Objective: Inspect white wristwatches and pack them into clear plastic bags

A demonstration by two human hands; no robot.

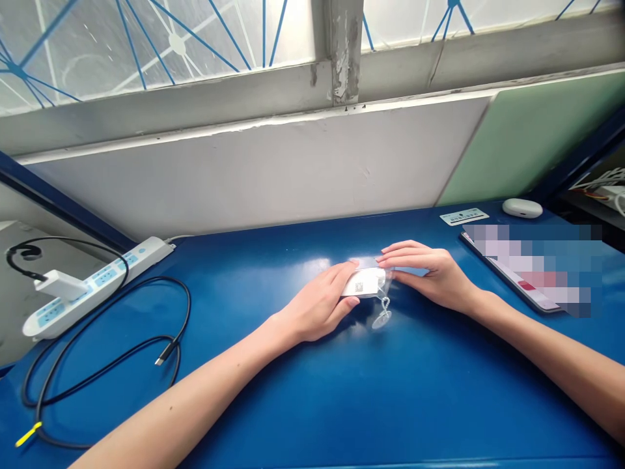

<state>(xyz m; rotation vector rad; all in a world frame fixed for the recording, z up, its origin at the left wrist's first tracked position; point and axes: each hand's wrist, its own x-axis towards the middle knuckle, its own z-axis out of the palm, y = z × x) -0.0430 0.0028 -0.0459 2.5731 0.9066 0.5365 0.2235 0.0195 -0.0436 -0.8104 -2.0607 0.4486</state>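
Note:
A small white packet with a printed square code (362,283) is just above the blue tabletop, with clear plastic film around its right end. Thumb and fingers of my left hand (318,301) are closed on the packet's left side. From its lower right corner hangs a clear round piece on a short twisted loop (382,318). My right hand (434,273) is at the packet's right end, thumb and fingers closed on the clear plastic there. The fingertips partly hide the plastic's edge.
A white power strip (161,251) with a plugged-in charger (61,285) lies at left. Its black cable (188,306) coils over the blue table (342,404). A tablet-like device (525,277), a card (463,216) and a white earbud case (522,208) lie at right.

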